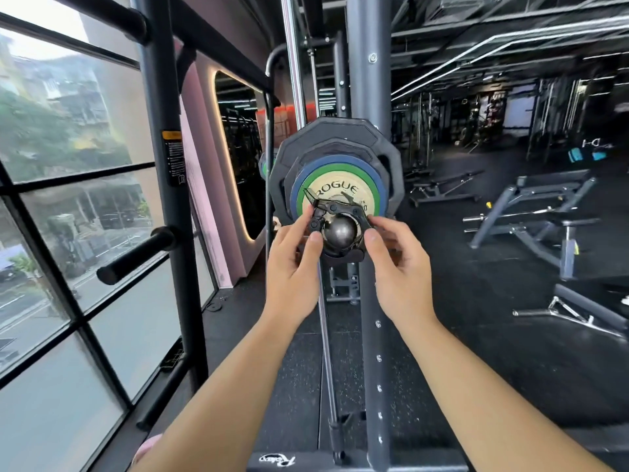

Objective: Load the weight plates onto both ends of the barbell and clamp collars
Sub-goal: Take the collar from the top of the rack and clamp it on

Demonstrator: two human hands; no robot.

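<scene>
The barbell sleeve end [340, 231] points straight at me, a round steel cap. Behind it sit stacked weight plates: a large black one [343, 134], a blue-rimmed one [343, 160], a green one [304, 195] and a cream plate [337, 191] marked ROGUE. A black clamp collar [332, 212] is around the sleeve, its lever sticking out at the upper left. My left hand [296, 264] pinches the collar's left side with thumb and fingers. My right hand [396, 267] pinches its right side.
The dark rack upright [369, 80] rises just behind the plates. A black storage peg [136, 255] juts out at the left by the window frame [160, 131]. Benches [531, 219] and bars stand on the black floor to the right.
</scene>
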